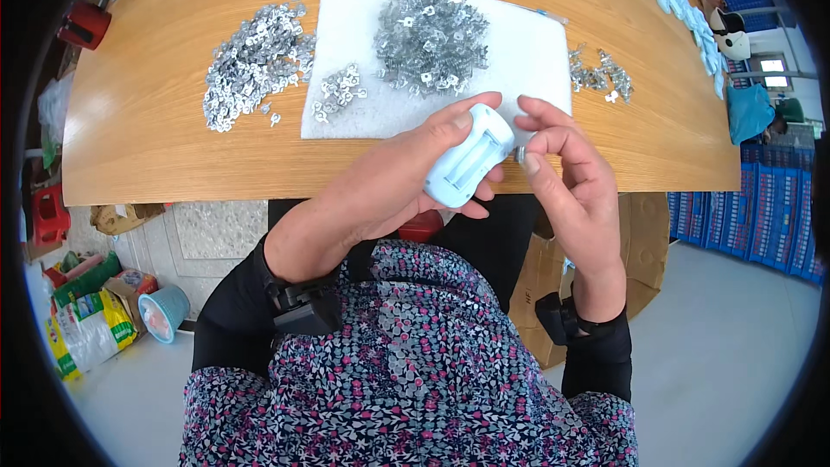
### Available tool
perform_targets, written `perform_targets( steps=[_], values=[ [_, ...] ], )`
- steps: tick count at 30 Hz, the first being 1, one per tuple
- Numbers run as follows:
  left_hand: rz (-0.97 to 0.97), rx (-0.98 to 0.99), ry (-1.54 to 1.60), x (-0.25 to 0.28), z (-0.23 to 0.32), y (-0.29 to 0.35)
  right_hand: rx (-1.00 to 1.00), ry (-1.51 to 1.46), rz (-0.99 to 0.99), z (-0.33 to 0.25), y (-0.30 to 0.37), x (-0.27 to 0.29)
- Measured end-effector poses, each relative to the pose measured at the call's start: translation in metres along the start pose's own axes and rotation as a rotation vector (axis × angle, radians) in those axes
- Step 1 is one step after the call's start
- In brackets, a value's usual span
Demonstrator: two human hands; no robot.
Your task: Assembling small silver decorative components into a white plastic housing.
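My left hand (pixel 406 169) grips a pale-blue plastic housing (pixel 469 158) while my right hand (pixel 562 160) pinches a small metal contact (pixel 520 154) at its edge, not yet seated, with heaps of metal contacts (pixel 428 39) left.

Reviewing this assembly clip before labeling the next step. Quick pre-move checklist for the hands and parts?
1. Left hand grips the pale blue plastic housing: ok.
2. Housing's open ribbed side faces up toward the camera: ok.
3. Right hand pinches a small metal contact at the housing's edge: ok.
4. Contact seated in its slot: cannot tell, fingertips hide it.
5. Spare metal contacts heaped on the white foam mat, the big pile ahead of the hands: ok.
6. Loose contacts off the mat on the wooden table, left pile: not ok if they should stay sorted.
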State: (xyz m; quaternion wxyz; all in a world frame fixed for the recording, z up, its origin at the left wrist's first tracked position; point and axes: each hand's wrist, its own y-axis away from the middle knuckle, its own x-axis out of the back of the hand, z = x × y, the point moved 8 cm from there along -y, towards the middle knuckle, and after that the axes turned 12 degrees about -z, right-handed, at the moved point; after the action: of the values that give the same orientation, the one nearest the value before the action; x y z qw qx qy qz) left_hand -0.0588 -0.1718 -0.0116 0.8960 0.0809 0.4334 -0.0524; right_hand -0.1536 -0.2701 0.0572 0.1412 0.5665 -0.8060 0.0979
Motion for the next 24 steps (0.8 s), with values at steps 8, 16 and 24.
perform_targets(
  steps=[8,16,24],
  values=[
    [0.053,-0.018,0.072,-0.003,-0.008,-0.001,-0.043,0.376,0.073,0.001,-0.005,-0.003],
    [0.105,0.029,0.034,-0.002,-0.015,-0.001,0.036,0.992,0.12,-0.021,-0.009,-0.02],
    [0.123,0.016,0.052,0.004,-0.016,-0.002,-0.093,0.545,0.173,-0.002,-0.005,-0.001]
  ],
)
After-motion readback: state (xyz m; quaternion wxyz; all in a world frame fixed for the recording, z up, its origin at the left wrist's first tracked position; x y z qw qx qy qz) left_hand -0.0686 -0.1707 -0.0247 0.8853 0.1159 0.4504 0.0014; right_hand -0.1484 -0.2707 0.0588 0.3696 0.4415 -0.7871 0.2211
